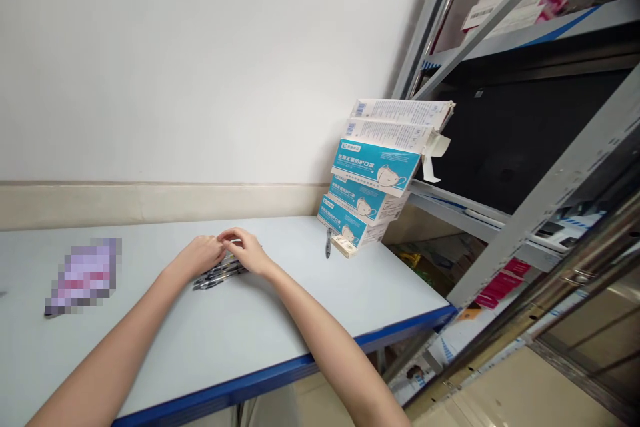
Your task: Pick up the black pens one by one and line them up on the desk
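Several pens (217, 276) with clear barrels and dark parts lie side by side in a bunch on the pale table (165, 360). Over their upper left side is my left hand (204, 253), its fingers bent and mostly hidden from me. My right hand (249, 253) curls over the right part of the bunch, with its fingers closed around the pens. The two hands touch at the fingertips, just above the bunch. Parts of the pens are hidden under my hands.
Mask boxes (373, 167) are stacked by the wall at right. Before them lie a dark pen-like item (328, 244) and a small cream box (345, 246). A blurred-out purple item (85, 273) lies at left. A metal shelf rack (540, 167) stands beyond the table's right end.
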Demonstrator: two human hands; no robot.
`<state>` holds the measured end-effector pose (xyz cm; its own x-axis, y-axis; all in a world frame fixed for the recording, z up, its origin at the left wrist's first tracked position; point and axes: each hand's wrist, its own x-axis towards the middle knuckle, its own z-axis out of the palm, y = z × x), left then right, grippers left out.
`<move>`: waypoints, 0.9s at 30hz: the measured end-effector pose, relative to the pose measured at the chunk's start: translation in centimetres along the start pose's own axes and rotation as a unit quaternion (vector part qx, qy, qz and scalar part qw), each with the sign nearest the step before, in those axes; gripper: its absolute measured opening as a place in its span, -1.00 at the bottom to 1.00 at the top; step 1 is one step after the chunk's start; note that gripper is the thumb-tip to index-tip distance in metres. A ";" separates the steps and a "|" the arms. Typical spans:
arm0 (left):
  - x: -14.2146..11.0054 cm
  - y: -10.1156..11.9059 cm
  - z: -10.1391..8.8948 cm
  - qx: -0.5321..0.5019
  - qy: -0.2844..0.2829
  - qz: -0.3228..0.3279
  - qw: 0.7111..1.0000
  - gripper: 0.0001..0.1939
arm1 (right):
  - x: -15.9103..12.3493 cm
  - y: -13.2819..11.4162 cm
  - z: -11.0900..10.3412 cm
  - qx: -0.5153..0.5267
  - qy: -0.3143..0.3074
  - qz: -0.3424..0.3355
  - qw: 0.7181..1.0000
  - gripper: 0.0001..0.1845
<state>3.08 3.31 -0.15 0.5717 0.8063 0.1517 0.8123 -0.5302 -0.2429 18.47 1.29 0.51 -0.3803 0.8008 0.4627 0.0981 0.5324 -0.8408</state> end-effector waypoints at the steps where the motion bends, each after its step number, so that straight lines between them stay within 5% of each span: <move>1: 0.0 0.1 0.0 -0.001 0.002 -0.003 1.000 -0.67 | 0.0 0.1 0.0 0.007 0.001 0.003 1.000 -0.82; 19: 0.0 1.1 -0.6 0.008 0.011 -0.007 1.000 -0.69 | 0.4 1.3 -0.1 0.057 0.034 0.029 0.997 -0.83; 27: -0.2 1.3 -0.7 0.040 -0.008 -0.006 0.999 -0.67 | 0.1 2.5 -0.7 -0.010 -0.009 0.006 1.000 -0.83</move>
<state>4.08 2.31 0.16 0.5591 0.8173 0.1393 0.8072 -0.4981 -0.3167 19.35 2.91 -1.31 -0.3950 0.8019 0.4482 0.1199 0.5287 -0.8403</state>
